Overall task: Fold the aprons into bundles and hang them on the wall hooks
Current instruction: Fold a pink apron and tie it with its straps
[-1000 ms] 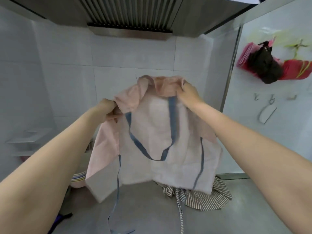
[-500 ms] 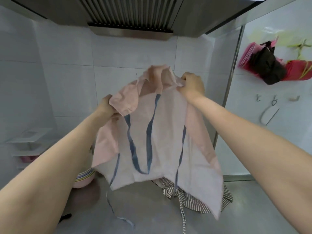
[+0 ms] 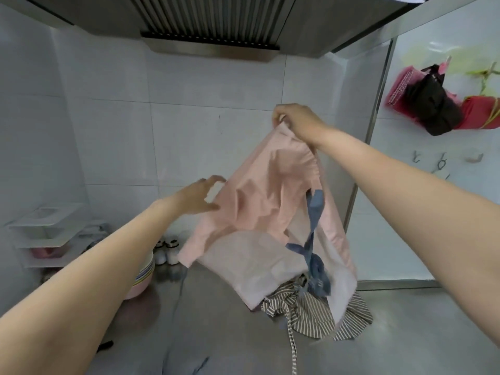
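Pink apron [image 3: 267, 201] seemingly in right hand [image 3: 299, 123]

Pink apron [image 3: 273, 212] dangling from my right hand [image 3: 297, 123] blocks most of the middle. Below it the striped apron [image 3: 319, 315] sits crumpled on the steel counter [image 3: 405, 334], so that spot's taken. Left side is tight: stacked bowls [image 3: 143, 277], two small jars [image 3: 166, 250], a corner shelf [image 3: 46, 231]. Counter in front and to my right is open. Hood [image 3: 211, 20] caps things overhead. Wall hooks [image 3: 441, 162] on the right are bare, with bundles [image 3: 433, 104] hung above them.
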{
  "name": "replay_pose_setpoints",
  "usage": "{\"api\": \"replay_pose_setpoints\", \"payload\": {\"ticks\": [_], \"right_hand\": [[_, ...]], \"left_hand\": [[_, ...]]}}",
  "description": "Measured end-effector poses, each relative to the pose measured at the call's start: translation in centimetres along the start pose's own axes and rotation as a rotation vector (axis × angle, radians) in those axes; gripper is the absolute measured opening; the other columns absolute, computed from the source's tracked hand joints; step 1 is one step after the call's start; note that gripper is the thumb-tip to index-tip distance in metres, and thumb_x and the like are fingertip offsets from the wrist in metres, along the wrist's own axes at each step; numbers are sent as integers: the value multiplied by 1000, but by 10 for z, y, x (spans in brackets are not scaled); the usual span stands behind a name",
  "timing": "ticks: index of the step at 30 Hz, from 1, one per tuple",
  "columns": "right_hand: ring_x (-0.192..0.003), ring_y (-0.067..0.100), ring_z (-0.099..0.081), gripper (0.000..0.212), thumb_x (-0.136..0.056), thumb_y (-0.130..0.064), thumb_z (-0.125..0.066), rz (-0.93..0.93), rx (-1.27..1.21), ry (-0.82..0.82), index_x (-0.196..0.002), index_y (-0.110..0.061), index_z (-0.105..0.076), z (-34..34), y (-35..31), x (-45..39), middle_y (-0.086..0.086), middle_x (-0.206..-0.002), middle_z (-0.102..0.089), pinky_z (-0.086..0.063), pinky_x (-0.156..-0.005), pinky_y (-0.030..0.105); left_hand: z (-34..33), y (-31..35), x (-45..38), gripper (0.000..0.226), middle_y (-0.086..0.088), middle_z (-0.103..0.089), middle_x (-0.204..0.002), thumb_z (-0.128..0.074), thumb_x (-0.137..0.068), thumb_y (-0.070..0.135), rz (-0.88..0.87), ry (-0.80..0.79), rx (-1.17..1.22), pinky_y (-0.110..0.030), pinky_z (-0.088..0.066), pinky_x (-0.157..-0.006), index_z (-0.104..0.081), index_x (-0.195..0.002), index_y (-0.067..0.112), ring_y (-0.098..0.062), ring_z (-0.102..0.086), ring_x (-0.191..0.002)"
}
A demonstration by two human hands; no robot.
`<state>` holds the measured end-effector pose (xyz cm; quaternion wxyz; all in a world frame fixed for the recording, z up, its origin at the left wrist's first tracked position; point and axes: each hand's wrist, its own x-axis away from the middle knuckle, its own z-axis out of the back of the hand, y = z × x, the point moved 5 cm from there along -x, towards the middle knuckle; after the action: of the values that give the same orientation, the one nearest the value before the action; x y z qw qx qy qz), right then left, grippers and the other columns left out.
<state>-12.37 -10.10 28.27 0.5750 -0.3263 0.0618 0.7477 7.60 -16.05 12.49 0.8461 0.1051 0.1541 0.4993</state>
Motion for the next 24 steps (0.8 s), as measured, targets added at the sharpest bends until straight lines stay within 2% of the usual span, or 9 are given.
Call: {"api": "replay_pose_setpoints", "payload": {"ticks": [3,5,8,11,13,16,19,21,24], "right_hand": [[-83,18,-50,35,-79,8,-38,136,-3,-89,-97,-15,-58,-11,-26,9,4,-90,-57,-36,-61,20],[-82,15,-50,34,-78,8,-40,192,-17,-67,-95,-14,-59,-9,-38,11,2,-88,-57,-33,-57,7],[-83,13,-48,25,-79,4,-51,227,126,-119,-98,-5,-64,-6,-38,12,1,-90,-57,-34,-62,17],[-91,19,-51,24,-81,-7,-62,114,371,-399,-104,-7,-61,-22,-14,19,-1,-93,-52,-37,-69,25],[-101,25,-56,23,-81,-7,-62,8,530,-472,-104,-6,-61,-30,9,27,-2,-95,-57,-42,-72,27],[-99,31,-57,27,-79,3,-57,-44,700,-361,-105,-6,-61,-28,25,33,13,-113,-57,-40,-69,28],[-100,30,-60,34,-80,7,-46,-45,584,-252,-105,-10,-63,-29,28,26,11,-114,-58,-41,-71,29],[-75,12,-68,37,-78,8,-42,-131,388,-304,-96,-11,-68,-32,30,20,6,-93,-70,-49,-62,23],[-32,-3,-52,34,-82,8,-40,-281,182,-366,-88,-15,-65,-33,30,20,-5,-50,-63,-41,-38,9]], "left_hand": [[1,24,-7,59,-3,-52,-107,-67,-83,22,69,112,442,-36,-46,-89,-37,-133,17,-25,-57,-93],[-3,33,-12,12,-5,-55,-81,-58,-85,17,82,159,307,-30,-42,-66,-56,-94,9,-26,-54,-79],[-1,22,-13,33,0,-43,-60,-53,-84,14,134,152,80,-27,-31,-52,-41,-54,13,-21,-46,-66],[14,9,-13,25,0,-44,-70,-57,-84,16,129,111,-146,-25,-31,-63,-49,-61,11,-22,-48,-80],[19,6,-14,22,-1,-46,-73,-62,-84,19,89,-61,-206,-24,-32,-64,-51,-67,10,-21,-47,-78],[17,4,-8,20,6,-54,-72,-62,-84,14,97,-353,-42,-19,-39,-59,-58,-67,24,-12,-51,-71],[14,-3,-4,22,6,-53,-72,-58,-83,5,127,-396,-92,-17,-39,-58,-59,-72,24,-9,-49,-68],[13,-9,-3,18,2,-50,-67,-54,-82,0,152,-349,-295,-20,-37,-55,-58,-72,15,-14,-48,-65],[16,-21,-7,20,-6,-60,-86,-51,-84,4,212,-106,-424,-27,-46,-70,-64,-99,3,-25,-57,-81]]}}
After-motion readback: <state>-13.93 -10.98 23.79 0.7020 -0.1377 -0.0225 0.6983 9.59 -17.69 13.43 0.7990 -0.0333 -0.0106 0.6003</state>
